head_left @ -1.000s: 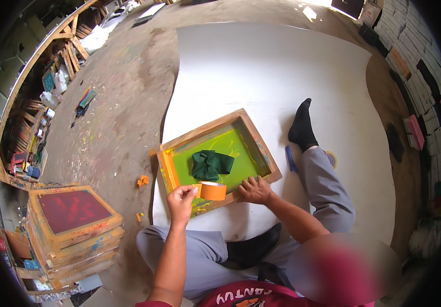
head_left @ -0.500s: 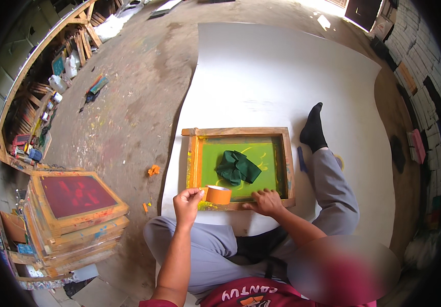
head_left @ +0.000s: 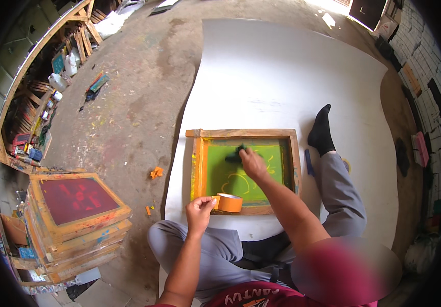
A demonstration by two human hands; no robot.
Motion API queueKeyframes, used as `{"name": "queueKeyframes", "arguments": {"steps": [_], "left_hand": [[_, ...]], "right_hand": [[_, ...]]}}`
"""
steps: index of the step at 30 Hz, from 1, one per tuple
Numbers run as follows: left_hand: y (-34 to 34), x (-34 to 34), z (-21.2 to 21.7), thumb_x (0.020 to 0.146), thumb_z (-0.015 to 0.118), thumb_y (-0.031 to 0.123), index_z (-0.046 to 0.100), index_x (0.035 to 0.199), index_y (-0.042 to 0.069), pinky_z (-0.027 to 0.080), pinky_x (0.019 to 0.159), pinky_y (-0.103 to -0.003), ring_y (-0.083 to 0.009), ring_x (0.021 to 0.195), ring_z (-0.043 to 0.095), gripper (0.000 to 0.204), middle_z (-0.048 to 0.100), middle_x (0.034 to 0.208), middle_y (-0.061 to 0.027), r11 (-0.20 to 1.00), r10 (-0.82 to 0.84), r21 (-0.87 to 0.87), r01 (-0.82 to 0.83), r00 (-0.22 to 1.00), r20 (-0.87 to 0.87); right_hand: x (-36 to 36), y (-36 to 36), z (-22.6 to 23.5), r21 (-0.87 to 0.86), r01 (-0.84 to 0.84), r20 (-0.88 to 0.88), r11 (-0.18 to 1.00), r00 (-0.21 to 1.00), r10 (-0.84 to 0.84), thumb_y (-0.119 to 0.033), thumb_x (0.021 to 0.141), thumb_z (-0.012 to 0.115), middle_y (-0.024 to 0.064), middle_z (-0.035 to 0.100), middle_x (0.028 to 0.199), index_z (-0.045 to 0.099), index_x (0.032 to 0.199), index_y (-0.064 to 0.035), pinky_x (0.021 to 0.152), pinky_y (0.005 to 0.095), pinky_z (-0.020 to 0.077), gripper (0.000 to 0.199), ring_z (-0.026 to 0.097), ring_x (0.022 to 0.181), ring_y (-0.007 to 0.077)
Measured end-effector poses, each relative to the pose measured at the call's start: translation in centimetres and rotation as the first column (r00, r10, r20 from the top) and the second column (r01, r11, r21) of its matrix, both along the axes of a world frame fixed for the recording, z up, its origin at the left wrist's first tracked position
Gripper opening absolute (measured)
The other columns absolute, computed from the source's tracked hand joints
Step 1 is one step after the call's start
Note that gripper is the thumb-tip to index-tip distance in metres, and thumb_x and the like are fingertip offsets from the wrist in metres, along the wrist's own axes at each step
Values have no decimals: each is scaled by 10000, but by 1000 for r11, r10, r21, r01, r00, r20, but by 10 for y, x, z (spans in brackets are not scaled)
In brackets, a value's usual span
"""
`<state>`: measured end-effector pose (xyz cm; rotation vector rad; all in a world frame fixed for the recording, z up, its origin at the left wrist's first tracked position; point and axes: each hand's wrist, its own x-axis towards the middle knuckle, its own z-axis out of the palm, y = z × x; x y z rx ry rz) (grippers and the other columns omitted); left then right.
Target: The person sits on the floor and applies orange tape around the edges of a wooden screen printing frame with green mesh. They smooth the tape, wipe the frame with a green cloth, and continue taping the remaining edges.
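A wooden screen-printing frame [head_left: 245, 133] with green mesh lies in front of my crossed leg, and yellow line marks show on the mesh. My left hand [head_left: 199, 214] pinches the pulled-out end of a roll of orange tape [head_left: 230, 203]. The roll hangs just over the frame's near rail. Inside the frame, my right hand [head_left: 254, 163] is closed on a bunched dark green cloth [head_left: 235, 155] over the upper middle of the mesh. Part of the cloth is hidden by that hand.
A large white sheet [head_left: 282, 66] lies under the frame and me. To the left stand stacked wooden screens [head_left: 80, 199], the top one with dark red mesh. Crumpled orange tape [head_left: 156, 172] lies on the floor. A blue strip [head_left: 309, 162] rests beside my right leg.
My right hand has left the frame's near rail, reached forward and taken hold of the green cloth, which is now more bunched. The left hand and tape roll have shifted slightly right and down.
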<state>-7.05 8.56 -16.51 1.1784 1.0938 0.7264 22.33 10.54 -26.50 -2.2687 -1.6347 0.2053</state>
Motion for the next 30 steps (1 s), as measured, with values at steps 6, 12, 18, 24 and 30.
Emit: {"name": "queueKeyframes", "arguments": {"steps": [6, 12, 18, 24, 30], "left_hand": [[8, 15, -16, 947, 783, 35, 751, 1025, -30, 522, 829, -248, -89, 868, 667, 106, 754, 961, -41, 998, -24, -58, 31, 993, 119], [13, 51, 2, 954, 782, 38, 769, 986, -28, 510, 746, -241, -64, 787, 635, 75, 737, 887, -10, 993, -25, -111, 47, 982, 188], [9, 59, 27, 958, 790, 64, 773, 983, -32, 511, 738, -237, -65, 785, 646, 101, 752, 890, -29, 999, -38, -20, 41, 990, 138], [9, 42, 46, 943, 805, 55, 762, 970, -32, 519, 744, -229, -72, 782, 652, 101, 751, 880, -39, 998, 55, -13, -54, 994, 98], [29, 4, 26, 957, 786, 91, 745, 1032, -49, 572, 821, -286, -139, 828, 711, 164, 768, 920, -88, 997, 69, -39, -66, 995, 66]], "right_hand": [[9, -28, 86, 109, -9, -332, 994, 942, 44, -450, 868, 830, 211, 592, 1394, 531, 1480, -116, 1069, 509, 481, 758, 621, 1215, 368], [-34, -140, 96, 328, -124, -599, 937, 740, 307, -434, 795, 924, 208, 656, 1334, 594, 1388, -24, 1072, 466, 496, 793, 639, 1262, 347], [-32, -136, 122, 437, -71, -555, 897, 763, 331, -156, 760, 925, 130, 684, 1000, 633, 1198, 11, 814, 344, 537, 553, 666, 874, 220], [-6, -140, 178, 167, -259, -413, 951, 858, 306, -147, 772, 818, 154, 723, 1122, 668, 1254, -77, 884, 472, 574, 510, 699, 1029, 405], [39, -183, 163, 139, -229, -292, 963, 920, 261, -175, 709, 840, 151, 734, 1081, 714, 1166, -90, 844, 468, 582, 482, 711, 997, 387]]}}
